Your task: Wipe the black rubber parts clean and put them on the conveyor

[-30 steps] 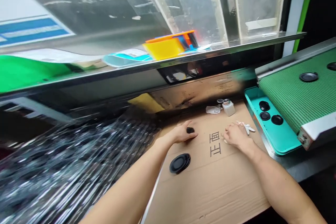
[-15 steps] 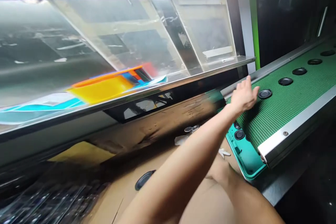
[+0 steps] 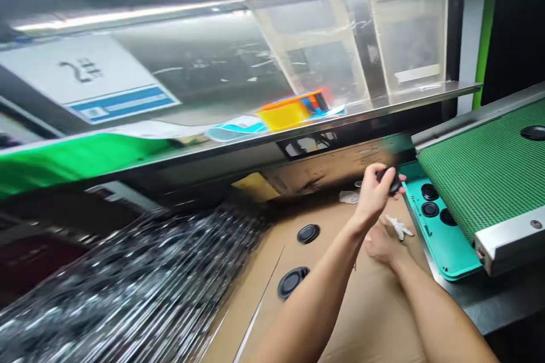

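Note:
My left hand (image 3: pixel 374 190) is closed round a black disc-shaped part (image 3: pixel 392 180), held in the air beside the teal tray (image 3: pixel 453 249). The thumb lies across the part, and the fingers are behind it. Lower down, my right hand (image 3: pixel 380 242) is curled above the cardboard, partly behind the left wrist; what its fingers hold, if anything, is hidden. Two more black round ringed parts, one upper (image 3: pixel 308 233) and one lower (image 3: pixel 292 282), lie on the cardboard (image 3: pixel 340 317) left of my forearms. Several similar discs sit in the tray.
On the right, a green conveyor belt (image 3: pixel 477 164) with a metal rail carries a black disc (image 3: pixel 533 133) and overhangs the tray. Stacked clear plastic trays (image 3: pixel 170 278) fill the lower left. A metal shelf with a yellow-orange box (image 3: pixel 285 115) runs across above. A white scrap (image 3: pixel 399 228) lies near my right hand.
My left hand has come back from the belt, and now grips a black disc. The view has swung left, bringing in the "2#" sign and more of the plastic trays.

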{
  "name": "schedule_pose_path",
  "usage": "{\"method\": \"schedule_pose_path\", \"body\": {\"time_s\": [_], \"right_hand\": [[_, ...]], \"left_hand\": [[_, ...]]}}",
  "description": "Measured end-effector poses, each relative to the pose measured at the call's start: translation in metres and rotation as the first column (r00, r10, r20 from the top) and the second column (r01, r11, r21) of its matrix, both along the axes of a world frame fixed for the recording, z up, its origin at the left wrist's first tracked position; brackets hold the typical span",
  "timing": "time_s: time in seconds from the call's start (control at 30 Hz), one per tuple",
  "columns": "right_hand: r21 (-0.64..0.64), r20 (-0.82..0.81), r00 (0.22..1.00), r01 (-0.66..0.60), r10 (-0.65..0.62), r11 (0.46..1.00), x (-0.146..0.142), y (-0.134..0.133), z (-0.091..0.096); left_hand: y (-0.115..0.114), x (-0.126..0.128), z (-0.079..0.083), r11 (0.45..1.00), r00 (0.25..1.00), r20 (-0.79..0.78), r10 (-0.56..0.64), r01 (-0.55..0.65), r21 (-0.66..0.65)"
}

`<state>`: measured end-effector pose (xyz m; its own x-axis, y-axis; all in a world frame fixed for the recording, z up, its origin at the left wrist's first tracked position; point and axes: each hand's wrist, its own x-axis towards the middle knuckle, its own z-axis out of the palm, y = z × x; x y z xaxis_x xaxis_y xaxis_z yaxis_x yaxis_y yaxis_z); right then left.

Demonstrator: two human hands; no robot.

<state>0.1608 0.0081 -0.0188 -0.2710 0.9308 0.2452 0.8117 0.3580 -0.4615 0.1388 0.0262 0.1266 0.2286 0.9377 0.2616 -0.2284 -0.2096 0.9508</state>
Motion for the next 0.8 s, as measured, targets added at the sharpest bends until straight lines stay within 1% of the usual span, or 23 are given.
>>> {"method": "schedule_pose_path", "body": {"time_s": [0.03,0.07,0.13,0.17,0.23,0.3,0.33,0.4,0.47,0.53,0.57,0.6,0.7,0.73,0.8], "right_hand": [[0.009,-0.011,0.999,0.032,-0.032,0.999,0.001,0.003,-0.001],[0.021,-0.033,0.997,0.075,-0.074,0.997,0.002,0.006,-0.002],[0.048,-0.120,0.979,0.173,-0.167,0.984,0.004,0.010,-0.002],[0.060,-0.178,0.964,0.210,-0.197,0.976,0.003,0.011,-0.001],[0.077,-0.283,0.935,0.244,-0.214,0.967,-0.001,0.011,0.000],[0.087,-0.351,0.922,0.207,-0.164,0.974,-0.012,0.006,-0.001],[0.093,-0.368,0.921,0.173,-0.128,0.980,-0.019,0.002,-0.002],[0.113,-0.366,0.929,0.105,-0.057,0.988,-0.036,-0.009,-0.008],[0.149,-0.316,0.949,0.040,0.010,0.988,-0.051,-0.018,-0.013],[0.198,-0.231,0.971,-0.021,0.067,0.980,-0.061,-0.023,-0.016],[0.219,-0.187,0.979,-0.037,0.079,0.975,-0.064,-0.023,-0.016],[0.236,-0.152,0.986,-0.025,0.062,0.971,-0.066,-0.021,-0.015],[0.255,-0.093,0.993,0.097,-0.076,0.962,-0.065,-0.012,-0.009],[0.257,-0.077,0.992,0.113,-0.096,0.960,-0.064,-0.010,-0.007],[0.268,-0.036,0.998,0.052,-0.044,0.962,-0.063,-0.010,-0.005]], "left_hand": [[-0.004,-0.030,-0.019,0.995,0.995,0.063,0.077,-0.073,-0.073],[-0.007,-0.057,-0.039,0.978,0.984,0.115,0.139,-0.119,-0.171],[-0.013,-0.101,-0.079,0.926,0.947,0.232,0.220,-0.127,-0.356],[-0.015,-0.116,-0.098,0.897,0.924,0.276,0.263,-0.129,-0.422],[-0.017,-0.135,-0.129,0.845,0.873,0.352,0.337,-0.115,-0.523],[-0.016,-0.141,-0.149,0.824,0.822,0.451,0.348,-0.038,-0.566],[-0.015,-0.141,-0.155,0.825,0.799,0.505,0.327,0.020,-0.565],[-0.012,-0.141,-0.160,0.826,0.759,0.595,0.266,0.139,-0.546],[-0.008,-0.143,-0.160,0.806,0.732,0.646,0.215,0.240,-0.541],[-0.005,-0.147,-0.159,0.780,0.707,0.680,0.193,0.311,-0.544],[-0.004,-0.149,-0.159,0.772,0.694,0.694,0.190,0.331,-0.542],[-0.002,-0.150,-0.159,0.770,0.685,0.703,0.192,0.339,-0.540],[-0.001,-0.150,-0.159,0.775,0.676,0.707,0.207,0.328,-0.540],[-0.001,-0.150,-0.159,0.773,0.675,0.707,0.209,0.329,-0.543],[-0.001,-0.148,-0.158,0.764,0.669,0.713,0.209,0.343,-0.546]]}}
